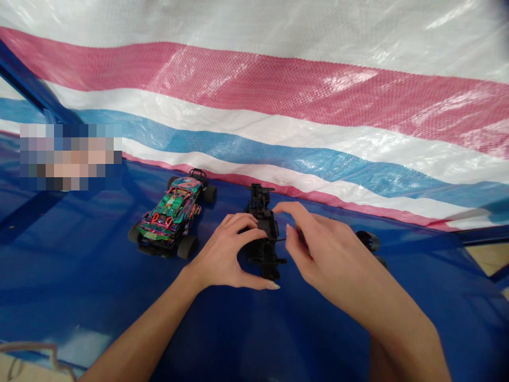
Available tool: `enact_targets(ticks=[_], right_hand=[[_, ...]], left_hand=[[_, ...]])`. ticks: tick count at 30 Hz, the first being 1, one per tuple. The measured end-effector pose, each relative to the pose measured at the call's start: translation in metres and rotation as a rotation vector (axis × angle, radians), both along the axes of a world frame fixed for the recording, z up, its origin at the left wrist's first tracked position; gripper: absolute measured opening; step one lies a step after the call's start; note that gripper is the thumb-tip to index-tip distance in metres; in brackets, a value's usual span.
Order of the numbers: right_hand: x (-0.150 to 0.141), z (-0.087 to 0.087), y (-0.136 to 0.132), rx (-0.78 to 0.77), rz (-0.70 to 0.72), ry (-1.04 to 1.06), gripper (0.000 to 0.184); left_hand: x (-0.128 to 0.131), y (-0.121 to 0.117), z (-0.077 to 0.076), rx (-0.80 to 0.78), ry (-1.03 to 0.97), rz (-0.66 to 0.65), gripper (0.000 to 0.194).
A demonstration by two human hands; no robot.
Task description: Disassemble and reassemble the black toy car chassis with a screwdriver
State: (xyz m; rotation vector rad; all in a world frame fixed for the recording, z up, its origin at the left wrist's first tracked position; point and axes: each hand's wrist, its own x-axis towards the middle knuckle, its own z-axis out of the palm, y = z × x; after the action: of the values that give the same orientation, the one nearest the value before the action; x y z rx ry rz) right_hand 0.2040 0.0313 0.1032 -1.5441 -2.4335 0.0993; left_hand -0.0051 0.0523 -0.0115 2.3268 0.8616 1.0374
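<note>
Setting: blue table (222, 334), backed by a striped sheet (278, 79) in white, pink and light blue. Item one: black chassis (271, 229), on the table in front of the person, long axis pointing away, a thin bar (280, 240) projecting from its right side. Item two: left hand (222, 254), fingers over the chassis's left side, thumb spread round the near end; whether it grips firmly, I cannot tell. Item three: right hand (326, 241), forefinger and thumb curled at the right edge, by the bar; whether they pinch it, I cannot tell. Risks, in my judgement: chassis skidding or twisting on the smooth table if the left hand bears lightly; bar bending if pressed sideways. Containers: only the chassis's central recess, contents too dark to read. Outlying: bright patterned car (172, 208), left of the chassis, well apart; dark wheel (369, 241), partly behind the right hand; pale cable (35, 346), near left corner.
</note>
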Motion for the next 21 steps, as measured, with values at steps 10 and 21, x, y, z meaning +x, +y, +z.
enact_targets(ticks=[10,21], right_hand=[[0.0009,-0.002,-0.0004,0.03,0.016,-0.017,0.033],[0.0015,-0.0005,-0.001,0.027,-0.005,-0.056,0.027]], left_hand=[[0.0008,0.0009,0.0031,-0.008,0.004,-0.002,0.081],[0.0008,0.0009,0.0034,-0.005,-0.006,-0.006,0.08]])
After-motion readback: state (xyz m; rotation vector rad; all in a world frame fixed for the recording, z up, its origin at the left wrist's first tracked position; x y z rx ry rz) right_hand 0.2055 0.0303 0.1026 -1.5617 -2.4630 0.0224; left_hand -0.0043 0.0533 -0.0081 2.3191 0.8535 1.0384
